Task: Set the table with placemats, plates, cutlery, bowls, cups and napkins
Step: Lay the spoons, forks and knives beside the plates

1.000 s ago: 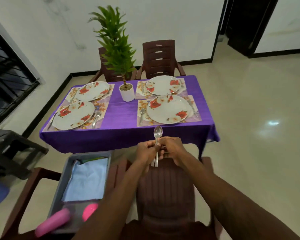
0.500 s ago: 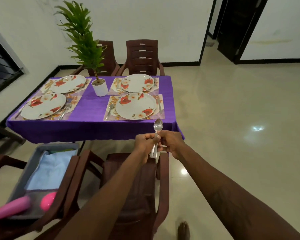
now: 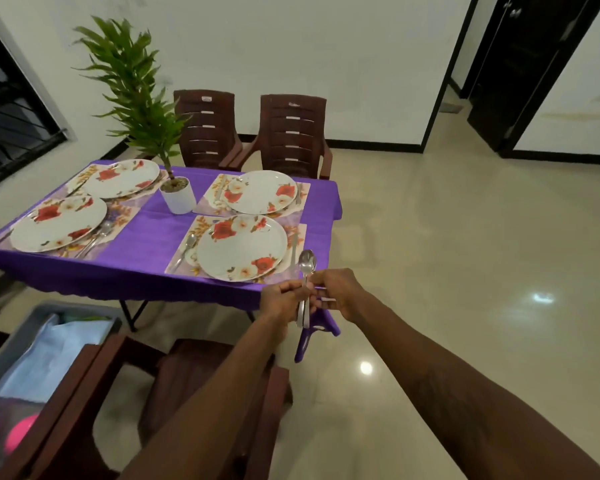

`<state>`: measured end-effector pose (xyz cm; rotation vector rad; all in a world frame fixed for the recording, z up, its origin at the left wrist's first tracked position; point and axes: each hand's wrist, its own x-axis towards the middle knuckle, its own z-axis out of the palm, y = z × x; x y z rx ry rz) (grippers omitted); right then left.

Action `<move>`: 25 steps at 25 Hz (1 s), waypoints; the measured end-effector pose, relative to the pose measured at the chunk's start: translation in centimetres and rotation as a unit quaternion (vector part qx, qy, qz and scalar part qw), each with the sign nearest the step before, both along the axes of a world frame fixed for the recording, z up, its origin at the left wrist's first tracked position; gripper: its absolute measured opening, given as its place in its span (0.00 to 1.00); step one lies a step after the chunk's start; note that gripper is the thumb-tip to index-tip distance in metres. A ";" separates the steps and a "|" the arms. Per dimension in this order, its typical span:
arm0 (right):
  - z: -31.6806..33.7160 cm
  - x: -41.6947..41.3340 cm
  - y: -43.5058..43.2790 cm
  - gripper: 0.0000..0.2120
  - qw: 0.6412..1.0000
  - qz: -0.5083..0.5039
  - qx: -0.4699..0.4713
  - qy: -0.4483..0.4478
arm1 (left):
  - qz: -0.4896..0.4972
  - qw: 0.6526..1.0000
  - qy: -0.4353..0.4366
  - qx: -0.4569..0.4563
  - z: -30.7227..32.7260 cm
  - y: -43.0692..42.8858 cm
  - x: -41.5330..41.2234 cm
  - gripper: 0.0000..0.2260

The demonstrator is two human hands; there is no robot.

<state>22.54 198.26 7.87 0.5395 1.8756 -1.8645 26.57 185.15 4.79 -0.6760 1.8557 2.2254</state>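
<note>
Left hand [image 3: 283, 301] and right hand [image 3: 340, 292] both pinch shiny steel cutlery [image 3: 307, 265]; lay one straight beside near round floral plate [image 3: 241, 247].

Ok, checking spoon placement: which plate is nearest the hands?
The front right plate, just beyond the left hand and right hand holding the spoon; the other three lie farther back or left.

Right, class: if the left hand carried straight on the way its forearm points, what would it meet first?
Probably the near edge of the purple table, by the placemat under the nearest plate. The left hand, gripping a spoon, looks just short of it, though depth is unclear.
</note>
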 end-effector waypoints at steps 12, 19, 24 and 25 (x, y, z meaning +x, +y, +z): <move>-4.2 -27.8 5.8 0.09 0.989 0.146 -0.006 0.001 | 0.185 0.983 -0.004 0.001 -3.8 8.3 -24.1 0.10; -5.3 -45.1 5.9 0.07 0.970 0.243 0.032 -0.003 | 0.343 0.933 -0.041 0.105 -4.7 12.2 -39.4 0.06; -8.0 -55.2 1.7 0.04 0.948 0.315 0.038 0.001 | 0.560 0.795 -0.157 0.174 -9.0 10.2 -48.7 0.09; -8.4 -57.1 0.8 0.04 0.941 0.335 0.045 0.010 | 0.588 0.766 -0.172 0.194 -10.3 9.9 -50.3 0.11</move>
